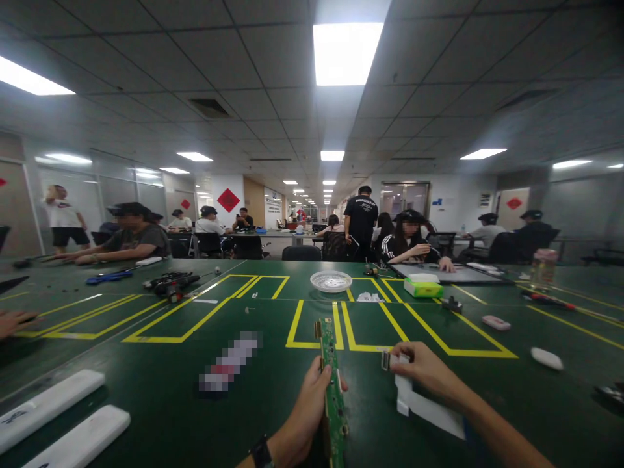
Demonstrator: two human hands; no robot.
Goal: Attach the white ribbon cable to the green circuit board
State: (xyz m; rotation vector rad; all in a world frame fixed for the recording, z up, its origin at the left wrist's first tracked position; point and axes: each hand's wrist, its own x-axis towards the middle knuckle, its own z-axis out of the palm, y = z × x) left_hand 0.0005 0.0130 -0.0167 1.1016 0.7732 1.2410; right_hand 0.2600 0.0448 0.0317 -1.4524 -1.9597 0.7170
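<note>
A long green circuit board (333, 400) stands nearly upright in my left hand (312, 396), its fingers closed around the board's middle. To the right, my right hand (422, 367) pinches a small connector (385, 361) at the end of a white flat ribbon cable (433, 411). The cable folds downward beneath the hand and runs off to the lower right. Board and connector are apart, with a stretch of green table between them.
Yellow tape outlines mark the green table (160, 377). On it are a white round basket (331, 281), a green tissue pack (422, 286), white bars (80, 442) at lower left, and tools (173, 283). Another person's hand (17, 323) rests at the left edge.
</note>
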